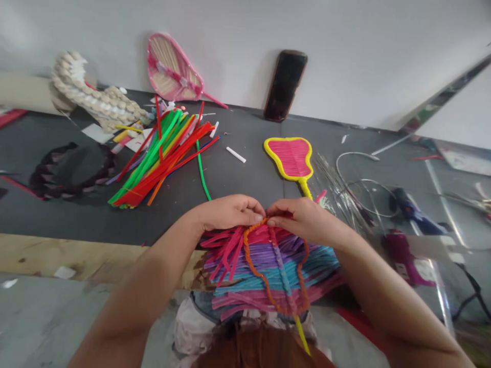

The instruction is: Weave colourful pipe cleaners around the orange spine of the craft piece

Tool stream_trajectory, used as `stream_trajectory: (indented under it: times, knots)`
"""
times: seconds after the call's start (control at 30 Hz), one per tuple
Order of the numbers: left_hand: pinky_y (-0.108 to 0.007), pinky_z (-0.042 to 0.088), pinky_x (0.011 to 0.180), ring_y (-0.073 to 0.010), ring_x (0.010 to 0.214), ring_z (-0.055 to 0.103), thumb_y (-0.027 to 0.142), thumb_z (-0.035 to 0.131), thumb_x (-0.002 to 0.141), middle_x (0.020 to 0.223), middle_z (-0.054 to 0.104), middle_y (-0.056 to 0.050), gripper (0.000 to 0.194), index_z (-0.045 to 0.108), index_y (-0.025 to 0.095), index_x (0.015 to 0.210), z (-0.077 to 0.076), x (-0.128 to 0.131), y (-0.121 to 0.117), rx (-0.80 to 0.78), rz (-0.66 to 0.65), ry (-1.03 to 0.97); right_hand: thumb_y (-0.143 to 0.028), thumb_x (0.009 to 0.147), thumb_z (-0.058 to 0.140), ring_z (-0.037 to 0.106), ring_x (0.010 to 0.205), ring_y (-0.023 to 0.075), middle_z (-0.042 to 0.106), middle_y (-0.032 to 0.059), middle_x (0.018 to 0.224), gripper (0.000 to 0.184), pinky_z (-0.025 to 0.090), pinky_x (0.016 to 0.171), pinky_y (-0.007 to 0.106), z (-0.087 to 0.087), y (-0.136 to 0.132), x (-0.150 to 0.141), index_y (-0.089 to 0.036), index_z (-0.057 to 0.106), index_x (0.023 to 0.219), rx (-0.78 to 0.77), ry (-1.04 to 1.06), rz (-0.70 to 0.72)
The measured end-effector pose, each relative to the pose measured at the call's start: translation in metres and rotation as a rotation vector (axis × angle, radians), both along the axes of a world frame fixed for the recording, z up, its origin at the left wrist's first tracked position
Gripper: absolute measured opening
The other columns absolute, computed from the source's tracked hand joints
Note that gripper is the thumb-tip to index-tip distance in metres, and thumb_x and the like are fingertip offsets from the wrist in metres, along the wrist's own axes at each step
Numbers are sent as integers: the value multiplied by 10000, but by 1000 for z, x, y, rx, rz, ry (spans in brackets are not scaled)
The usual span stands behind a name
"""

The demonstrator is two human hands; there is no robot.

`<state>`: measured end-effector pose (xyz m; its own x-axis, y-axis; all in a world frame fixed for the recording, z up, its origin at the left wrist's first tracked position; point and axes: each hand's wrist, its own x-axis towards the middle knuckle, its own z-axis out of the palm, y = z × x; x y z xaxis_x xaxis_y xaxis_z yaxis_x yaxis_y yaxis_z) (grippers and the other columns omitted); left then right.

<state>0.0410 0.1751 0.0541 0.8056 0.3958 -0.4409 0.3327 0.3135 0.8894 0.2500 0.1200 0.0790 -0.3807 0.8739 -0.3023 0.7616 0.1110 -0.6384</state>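
My left hand and my right hand meet at the table's front edge, fingertips pinched on the top of a twisted orange pipe cleaner. It forms a loop over a panel of pipe cleaners laid in pink, purple, blue and mauve bands, their ends sticking out at both sides. Down the panel's middle runs a wrapped spine, with a yellow stick extending below toward my body. Just beyond my right hand lies a small pink fan with a yellow fuzzy border.
Left on the dark table are a bundle of coloured pipe cleaners and a dark braided ring. A pink-rimmed fan and a phone lean on the wall. Wires and a magenta glue gun lie right.
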Motion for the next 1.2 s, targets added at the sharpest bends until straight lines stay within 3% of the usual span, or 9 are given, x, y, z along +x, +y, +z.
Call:
stream_trajectory:
  times: [0.17, 0.4, 0.6, 0.97, 1.2]
  knots:
    - [-262, 455, 800, -136, 854, 625, 271, 606, 851, 981, 698, -22, 243, 655, 172, 1068, 0, -9, 10, -23, -87, -6, -301, 910, 546, 653, 746, 133, 730, 1, 870, 174, 460, 672, 235, -12, -5, 5, -233, 683, 994, 72, 119, 33]
    - [-215, 469, 706, -97, 715, 627, 277, 729, 770, 819, 707, -13, 199, 689, 150, 917, -18, -13, 18, -167, -71, -67, -272, 925, 530, 668, 826, 152, 728, 28, 928, 176, 494, 749, 254, -23, -5, 8, -231, 675, 1016, 201, 205, 60]
    - [-193, 472, 665, -96, 705, 629, 273, 833, 661, 801, 699, -18, 312, 676, 130, 890, -18, -13, 19, -228, -79, -123, -272, 924, 533, 667, 819, 149, 727, 32, 921, 174, 497, 755, 250, -25, -4, 8, -227, 676, 1011, 232, 237, 64]
    - [-212, 485, 750, -107, 793, 639, 286, 851, 658, 873, 693, -27, 364, 668, 139, 936, -15, -13, 17, -186, -51, -192, -276, 904, 537, 665, 788, 144, 730, 25, 909, 174, 495, 748, 250, -23, -2, 8, -218, 678, 988, 186, 294, 27]
    - [-270, 522, 793, -155, 826, 676, 339, 822, 694, 909, 741, -80, 318, 737, 137, 924, -14, -17, 19, -14, -9, -119, -260, 897, 558, 666, 784, 136, 734, 20, 907, 157, 486, 730, 237, -23, -1, 7, -211, 684, 977, 175, 307, 16]
